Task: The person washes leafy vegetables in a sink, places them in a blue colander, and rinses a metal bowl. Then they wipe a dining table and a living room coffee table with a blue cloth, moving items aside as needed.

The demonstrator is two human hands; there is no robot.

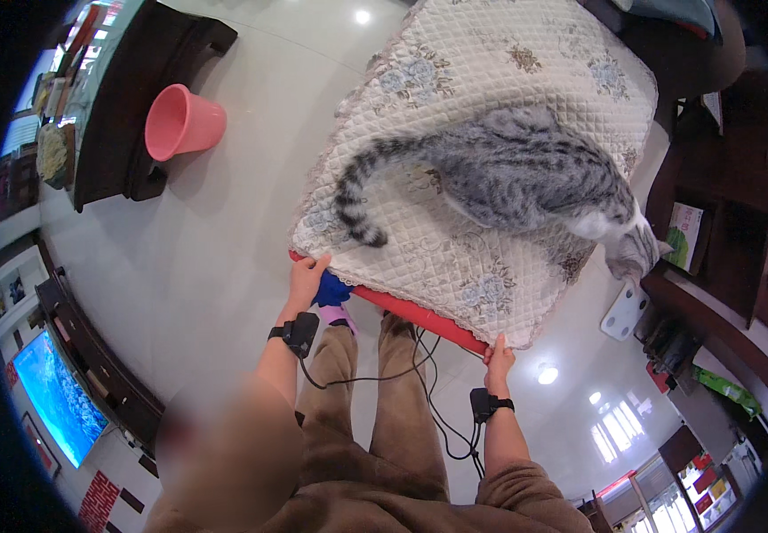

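Note:
A quilted cream mat with a floral pattern (417,220) lies over a red-edged piece of furniture (417,313) before me. At its near left corner, my left hand (306,283) pinches the lace edge, thumb on top. My right hand (500,360) grips the near right corner in the same way. A grey tabby cat (524,170) stands or crouches on the mat, its head past the right edge and its striped tail curled to the left. Blue fabric (334,290) hangs below the mat beside my left hand. Both wrists wear black devices with cables.
A pink plastic bucket (201,124) stands on the tiled floor at the left, beside dark wooden furniture (131,100). Dark shelving (731,193) is at the right, with a white bathroom scale (625,311) near it. Black cables (434,393) hang between my arms, before my legs.

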